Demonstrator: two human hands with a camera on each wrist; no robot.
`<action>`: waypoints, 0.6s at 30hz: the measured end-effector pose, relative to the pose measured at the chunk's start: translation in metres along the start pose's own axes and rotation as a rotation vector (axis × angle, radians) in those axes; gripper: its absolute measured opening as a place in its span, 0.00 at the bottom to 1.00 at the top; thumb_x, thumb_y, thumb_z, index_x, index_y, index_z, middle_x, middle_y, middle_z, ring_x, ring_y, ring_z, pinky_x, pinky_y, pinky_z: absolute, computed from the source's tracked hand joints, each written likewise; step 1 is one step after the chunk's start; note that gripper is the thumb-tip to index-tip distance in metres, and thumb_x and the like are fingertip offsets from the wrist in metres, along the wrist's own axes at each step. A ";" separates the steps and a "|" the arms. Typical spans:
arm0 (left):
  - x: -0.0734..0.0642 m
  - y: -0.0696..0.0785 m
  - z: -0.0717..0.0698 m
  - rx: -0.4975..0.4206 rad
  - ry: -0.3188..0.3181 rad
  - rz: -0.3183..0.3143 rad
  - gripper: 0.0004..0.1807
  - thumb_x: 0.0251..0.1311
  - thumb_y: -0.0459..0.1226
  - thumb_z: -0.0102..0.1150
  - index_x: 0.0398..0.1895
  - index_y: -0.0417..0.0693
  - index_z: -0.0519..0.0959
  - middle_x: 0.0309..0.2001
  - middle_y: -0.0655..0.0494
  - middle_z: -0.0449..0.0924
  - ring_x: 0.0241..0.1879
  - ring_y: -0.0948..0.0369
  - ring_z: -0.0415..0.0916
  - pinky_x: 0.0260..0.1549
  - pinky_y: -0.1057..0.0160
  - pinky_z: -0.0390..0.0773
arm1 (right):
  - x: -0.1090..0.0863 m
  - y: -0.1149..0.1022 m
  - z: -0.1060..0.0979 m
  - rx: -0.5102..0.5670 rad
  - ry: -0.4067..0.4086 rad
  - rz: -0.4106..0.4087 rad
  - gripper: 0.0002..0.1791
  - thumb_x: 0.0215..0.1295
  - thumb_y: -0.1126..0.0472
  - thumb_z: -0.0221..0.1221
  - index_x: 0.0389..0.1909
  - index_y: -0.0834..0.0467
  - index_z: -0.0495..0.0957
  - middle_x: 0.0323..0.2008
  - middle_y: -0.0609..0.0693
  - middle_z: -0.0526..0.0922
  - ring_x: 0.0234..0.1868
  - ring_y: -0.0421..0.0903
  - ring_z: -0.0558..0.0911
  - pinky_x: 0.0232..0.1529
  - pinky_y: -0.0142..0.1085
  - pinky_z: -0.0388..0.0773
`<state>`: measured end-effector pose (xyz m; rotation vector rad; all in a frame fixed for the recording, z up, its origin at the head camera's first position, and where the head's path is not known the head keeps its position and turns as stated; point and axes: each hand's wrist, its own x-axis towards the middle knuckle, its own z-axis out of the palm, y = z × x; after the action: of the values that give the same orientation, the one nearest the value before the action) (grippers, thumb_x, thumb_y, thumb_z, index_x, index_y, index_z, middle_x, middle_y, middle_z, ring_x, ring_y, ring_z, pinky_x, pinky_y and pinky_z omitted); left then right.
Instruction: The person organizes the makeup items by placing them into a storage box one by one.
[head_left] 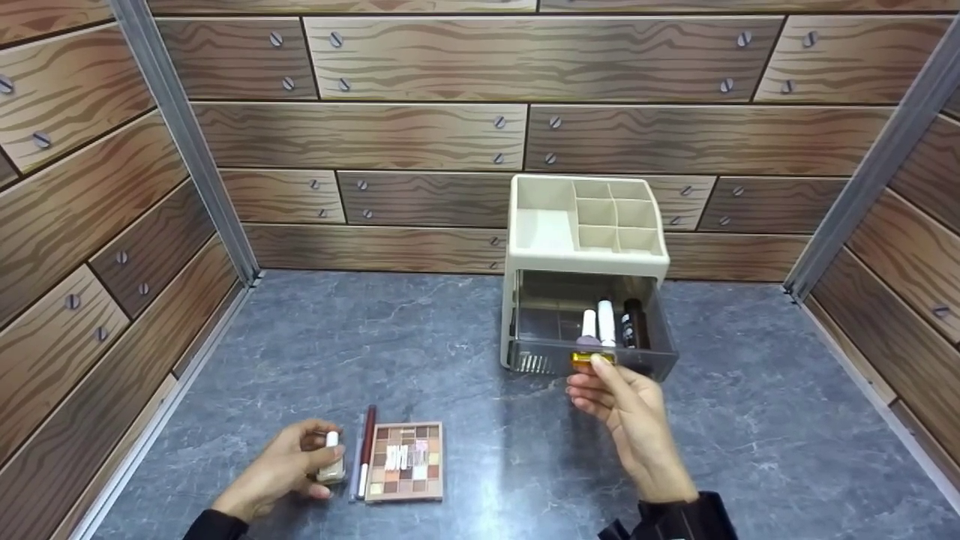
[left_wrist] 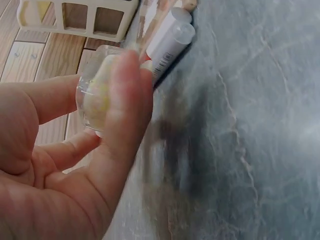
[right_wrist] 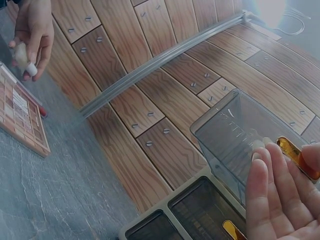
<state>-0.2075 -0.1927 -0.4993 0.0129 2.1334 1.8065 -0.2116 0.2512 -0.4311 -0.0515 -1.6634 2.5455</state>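
My left hand (head_left: 289, 465) pinches a small clear bottle of pale nail polish with a white cap (head_left: 331, 459), just left of the slim tubes. Close up in the left wrist view, the nail polish (left_wrist: 97, 95) sits between thumb and fingers. My right hand (head_left: 634, 420) pinches the gold handle (head_left: 581, 358) of a clear drawer (head_left: 540, 349), thumb on top and fingers below. The drawer is pulled out of a cream organizer (head_left: 585, 261). Inside it stand a white-capped bottle (head_left: 589, 324), a white tube (head_left: 606, 322) and a dark bottle (head_left: 635, 322).
An eyeshadow palette (head_left: 405, 461) lies on the grey marbled table (head_left: 337, 345). Beside it are a dark red tube (head_left: 368, 435) and a pale slim tube (head_left: 355, 476). Compartments top the organizer. Wood-patterned walls (head_left: 420, 135) enclose the table at the back and sides.
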 end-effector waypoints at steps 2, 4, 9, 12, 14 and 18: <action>0.000 0.002 0.001 -0.027 0.001 0.009 0.30 0.71 0.31 0.62 0.70 0.24 0.62 0.55 0.35 0.72 0.39 0.52 0.79 0.31 0.54 0.91 | 0.000 0.000 0.000 0.003 -0.003 -0.001 0.13 0.80 0.64 0.54 0.35 0.60 0.84 0.29 0.52 0.90 0.30 0.43 0.89 0.36 0.32 0.89; 0.000 0.006 0.001 -0.047 -0.003 0.021 0.32 0.72 0.32 0.62 0.71 0.25 0.62 0.55 0.36 0.72 0.40 0.52 0.79 0.33 0.53 0.91 | 0.000 0.001 0.000 0.006 -0.004 -0.004 0.13 0.80 0.64 0.54 0.35 0.60 0.84 0.29 0.52 0.90 0.30 0.43 0.89 0.36 0.32 0.89; -0.001 0.015 0.000 -0.087 -0.021 0.054 0.36 0.71 0.34 0.64 0.75 0.28 0.59 0.48 0.39 0.81 0.40 0.53 0.83 0.41 0.50 0.91 | -0.001 0.001 0.000 0.006 -0.005 -0.009 0.13 0.79 0.64 0.54 0.35 0.59 0.85 0.29 0.52 0.90 0.30 0.44 0.89 0.36 0.32 0.89; -0.002 0.022 0.000 -0.109 -0.033 0.066 0.40 0.70 0.34 0.64 0.78 0.30 0.56 0.46 0.41 0.85 0.41 0.54 0.85 0.46 0.49 0.90 | -0.001 0.002 0.000 -0.004 -0.004 -0.012 0.13 0.80 0.64 0.54 0.35 0.60 0.84 0.29 0.52 0.90 0.30 0.44 0.89 0.36 0.32 0.89; -0.003 0.026 0.000 -0.119 -0.038 0.072 0.41 0.70 0.33 0.65 0.79 0.32 0.56 0.46 0.41 0.86 0.41 0.54 0.86 0.47 0.49 0.89 | -0.001 0.002 0.000 -0.011 -0.002 -0.010 0.13 0.80 0.64 0.53 0.35 0.61 0.84 0.29 0.52 0.90 0.30 0.44 0.89 0.35 0.32 0.89; -0.002 0.038 0.003 -0.129 -0.037 0.088 0.41 0.69 0.34 0.65 0.79 0.33 0.56 0.48 0.39 0.86 0.45 0.51 0.87 0.49 0.49 0.89 | -0.002 0.002 0.000 -0.009 0.009 -0.005 0.14 0.80 0.64 0.53 0.35 0.61 0.83 0.28 0.52 0.90 0.29 0.44 0.89 0.35 0.32 0.88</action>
<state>-0.2129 -0.1827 -0.4626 0.1084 2.0166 1.9749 -0.2102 0.2502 -0.4326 -0.0593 -1.6698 2.5300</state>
